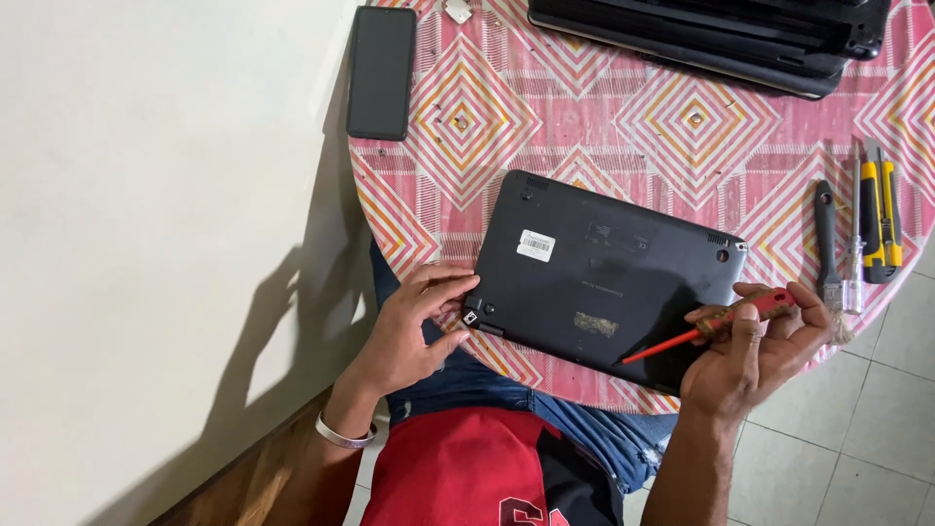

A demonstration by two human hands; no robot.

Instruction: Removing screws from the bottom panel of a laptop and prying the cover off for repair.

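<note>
The black laptop lies upside down on the round table with the pink patterned cloth, close to the edge nearest you. Part of its near side sticks out past the table rim, over your knees.

Your left hand is at the laptop's near left corner. Its fingers are close together and press on that corner, with the thumb just under it. Your right hand is closed around the red screwdriver. The thumb and fingers pinch its handle, and the thin red tip rests on the laptop's bottom cover.

Here is what could go wrong, I think:

1. The laptop could slide off. It sits near the edge, so a hard push from the screwdriver might send it into your lap or onto the tiled floor.
2. The tip could slip. It lies flat and slanted on the smooth cover, so it may skid and scratch the case.
3. If the tip skids left, it points toward your left hand and could poke it.
4. Tiny screws could roll away. The busy cloth would hide them, and the edge is near.

The dark phone hangs partly over the table's left rim. A bump to the table could knock it down. The yellow knife lies well apart on your right.
</note>
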